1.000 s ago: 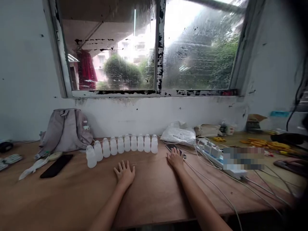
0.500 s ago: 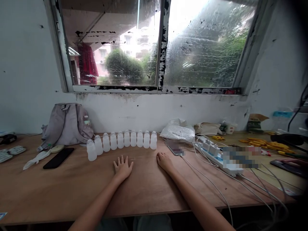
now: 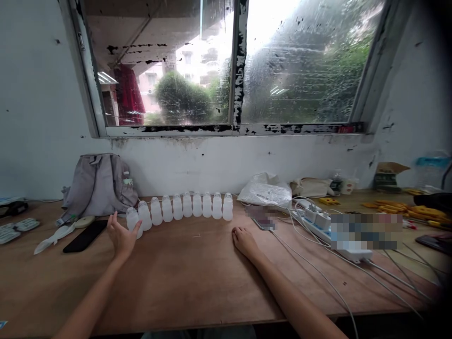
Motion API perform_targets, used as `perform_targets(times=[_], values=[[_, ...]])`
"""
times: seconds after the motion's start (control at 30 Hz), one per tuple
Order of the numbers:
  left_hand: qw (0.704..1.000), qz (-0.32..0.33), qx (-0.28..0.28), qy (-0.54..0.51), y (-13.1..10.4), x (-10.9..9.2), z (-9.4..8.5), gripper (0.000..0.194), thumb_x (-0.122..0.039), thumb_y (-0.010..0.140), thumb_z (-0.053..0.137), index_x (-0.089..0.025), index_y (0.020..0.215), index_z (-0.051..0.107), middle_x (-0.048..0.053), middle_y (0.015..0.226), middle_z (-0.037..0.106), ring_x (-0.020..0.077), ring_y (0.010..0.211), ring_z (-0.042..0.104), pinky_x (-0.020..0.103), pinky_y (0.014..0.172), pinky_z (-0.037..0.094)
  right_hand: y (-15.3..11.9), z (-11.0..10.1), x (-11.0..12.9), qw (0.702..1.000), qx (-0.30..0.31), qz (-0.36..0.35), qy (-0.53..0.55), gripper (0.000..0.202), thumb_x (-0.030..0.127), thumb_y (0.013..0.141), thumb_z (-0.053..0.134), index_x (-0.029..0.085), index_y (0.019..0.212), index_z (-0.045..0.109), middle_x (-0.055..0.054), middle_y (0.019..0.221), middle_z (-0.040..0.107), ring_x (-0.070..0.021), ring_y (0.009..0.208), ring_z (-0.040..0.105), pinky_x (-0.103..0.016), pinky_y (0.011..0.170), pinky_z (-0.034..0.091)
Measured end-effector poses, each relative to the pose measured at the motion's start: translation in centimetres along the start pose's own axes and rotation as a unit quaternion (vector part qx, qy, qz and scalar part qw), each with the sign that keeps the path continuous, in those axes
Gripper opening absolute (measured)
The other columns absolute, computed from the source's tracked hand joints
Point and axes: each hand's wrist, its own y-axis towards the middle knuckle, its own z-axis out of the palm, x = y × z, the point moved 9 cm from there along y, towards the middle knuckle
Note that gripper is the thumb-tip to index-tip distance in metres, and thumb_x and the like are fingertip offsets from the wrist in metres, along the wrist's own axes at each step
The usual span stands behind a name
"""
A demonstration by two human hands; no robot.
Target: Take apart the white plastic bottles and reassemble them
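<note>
Several frosted white plastic bottles (image 3: 177, 207) with clear domed tops stand upright in a slightly curved row on the brown wooden table (image 3: 183, 278). At the left end of the row, my left hand (image 3: 122, 238) is at the nearest bottle (image 3: 133, 217), thumb and fingers spread in front of and beside it. The hand hides part of that bottle; whether skin touches it I cannot tell. My right hand (image 3: 245, 242) lies palm down on the wood, fingers stretched out and holding nothing, in front of the row's right end.
Left of the row are a grey backpack (image 3: 95, 188), a black phone (image 3: 84, 237) and a white plastic wrapper (image 3: 56, 235). To the right are a phone on a cable (image 3: 263, 221), a clear plastic bag (image 3: 264, 190), a white power strip (image 3: 349, 252) with cables, and yellow tools (image 3: 406, 207).
My left hand has moved from the table's middle leftward to the leftmost bottle, turning from flat to upright. My right hand stays resting. The view has shifted slightly.
</note>
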Motion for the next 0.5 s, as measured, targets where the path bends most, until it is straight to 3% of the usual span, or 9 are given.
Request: perform_targets(times=[0.13, 0.27, 0.4, 0.5], values=[[0.98, -0.162, 0.111, -0.023, -0.1, 4.5, 3.2, 0.102, -0.052, 0.052, 0.068, -0.01, 0.129, 0.015, 0.022, 0.128, 0.03, 0.0343, 0.118, 0.032, 0.047, 0.091, 0.033, -0.1, -0.1, 0.4, 1.0, -0.002, -0.014, 0.01, 0.025, 0.018, 0.085, 0.034, 0.013, 0.094, 0.057, -0.012, 0.096, 0.06, -0.0208, 0.092, 0.051, -0.028, 0.078, 0.033], [0.954, -0.218, 0.203, -0.03, -1.6, 6.2, 6.0, 0.079, -0.048, 0.055, 0.066, -0.01, 0.116, 0.034, 0.016, 0.108, 0.051, 0.0295, 0.098, 0.052, 0.038, 0.078, 0.043, 0.1, 0.1, 1.4, 0.998, 0.0, -0.047, 0.034, 0.025, 0.014, 0.083, 0.034, 0.015, 0.091, 0.057, -0.01, 0.094, 0.059, -0.0184, 0.089, 0.052, -0.027, 0.079, 0.035], [0.95, -0.239, 0.199, 0.014, -2.3, 6.3, 5.2, 0.057, -0.049, 0.065, 0.057, -0.013, 0.106, 0.041, 0.01, 0.093, 0.056, 0.0317, 0.089, 0.056, 0.041, 0.07, 0.043, 1.1, 0.1, 3.7, 0.993, -0.009, -0.093, 0.071, 0.023, 0.013, 0.082, 0.035, 0.016, 0.091, 0.056, -0.01, 0.111, 0.05, -0.0171, 0.096, 0.05, -0.026, 0.082, 0.036], [0.971, -0.178, 0.157, 0.025, -1.9, 2.9, 3.5, 0.053, -0.051, 0.072, 0.048, -0.018, 0.112, 0.038, 0.009, 0.099, 0.054, 0.0297, 0.09, 0.054, 0.04, 0.072, 0.043, 2.5, -1.2, 6.9, 0.971, -0.034, -0.139, 0.191, 0.02, 0.017, 0.081, 0.039, 0.016, 0.092, 0.055, -0.011, 0.107, 0.051, -0.0186, 0.098, 0.049, -0.029, 0.085, 0.037]])
